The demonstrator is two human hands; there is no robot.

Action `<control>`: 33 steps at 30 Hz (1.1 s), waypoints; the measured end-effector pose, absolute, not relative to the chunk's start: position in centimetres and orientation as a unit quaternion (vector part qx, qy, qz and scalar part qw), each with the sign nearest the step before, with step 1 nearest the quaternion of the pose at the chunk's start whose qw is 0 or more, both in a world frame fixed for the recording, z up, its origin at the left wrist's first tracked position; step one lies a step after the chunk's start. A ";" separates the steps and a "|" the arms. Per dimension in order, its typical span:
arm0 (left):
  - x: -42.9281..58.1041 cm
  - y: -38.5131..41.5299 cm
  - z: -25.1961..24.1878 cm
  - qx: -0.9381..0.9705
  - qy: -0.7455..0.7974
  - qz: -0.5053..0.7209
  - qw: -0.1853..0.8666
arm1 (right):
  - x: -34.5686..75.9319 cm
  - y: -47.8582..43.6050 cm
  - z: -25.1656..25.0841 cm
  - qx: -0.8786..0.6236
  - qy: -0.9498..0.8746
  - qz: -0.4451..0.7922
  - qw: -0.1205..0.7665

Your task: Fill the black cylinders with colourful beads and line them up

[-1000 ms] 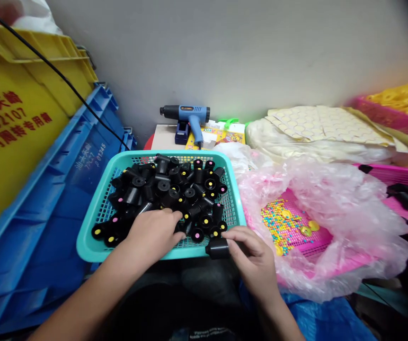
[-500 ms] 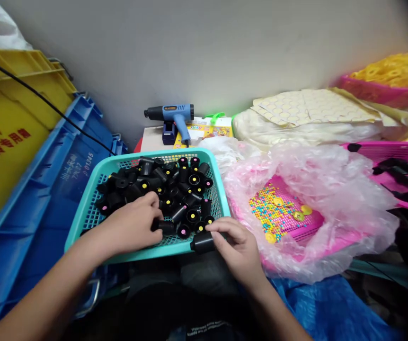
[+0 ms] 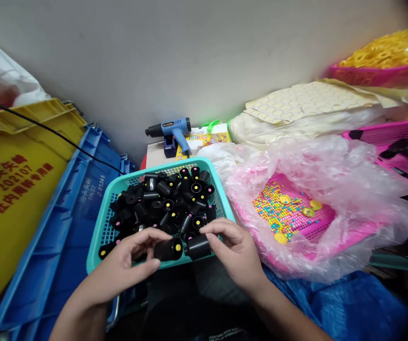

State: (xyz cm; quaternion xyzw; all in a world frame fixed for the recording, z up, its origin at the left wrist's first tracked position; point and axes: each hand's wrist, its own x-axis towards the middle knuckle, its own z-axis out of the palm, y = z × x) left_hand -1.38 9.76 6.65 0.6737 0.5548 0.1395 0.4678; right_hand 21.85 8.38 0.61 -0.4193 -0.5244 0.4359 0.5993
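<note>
A teal mesh basket (image 3: 102,237) sits in front of me, filled with several black plastic cylinders (image 3: 164,199) that have yellow or pink dots on their ends. My left hand (image 3: 128,258) is closed round one black cylinder with a yellow dot (image 3: 168,249) at the basket's near edge. My right hand (image 3: 235,251) pinches a second black cylinder (image 3: 197,247) right beside the first. The two pieces are end to end, almost touching.
A pink tray lined with a clear plastic bag (image 3: 332,189) holds small coloured beads (image 3: 278,213) to the right. Blue crate (image 3: 58,227) and yellow crate (image 3: 8,189) lean at left. A blue heat gun (image 3: 175,132) stands by the wall. Another pink basket (image 3: 392,142) is at far right.
My left hand has left the pile with a yellow-dotted cylinder and brought it to the near rim. The right hand's cylinder now meets it. The view has tilted down and shifted.
</note>
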 end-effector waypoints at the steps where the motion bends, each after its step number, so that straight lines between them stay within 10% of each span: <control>1: -1.4 9.5 6.6 0.682 0.571 0.128 0.439 | 22.0 8.4 0.5 -0.424 -0.527 0.429 0.599; 16: 0.4 12.8 2.8 0.741 0.670 -0.029 -0.021 | 22.2 9.0 -0.7 -0.471 -0.586 0.353 0.557; 33: -2.1 11.5 4.2 0.651 0.708 0.221 0.160 | 22.4 9.2 -0.8 -0.491 -0.599 0.322 0.544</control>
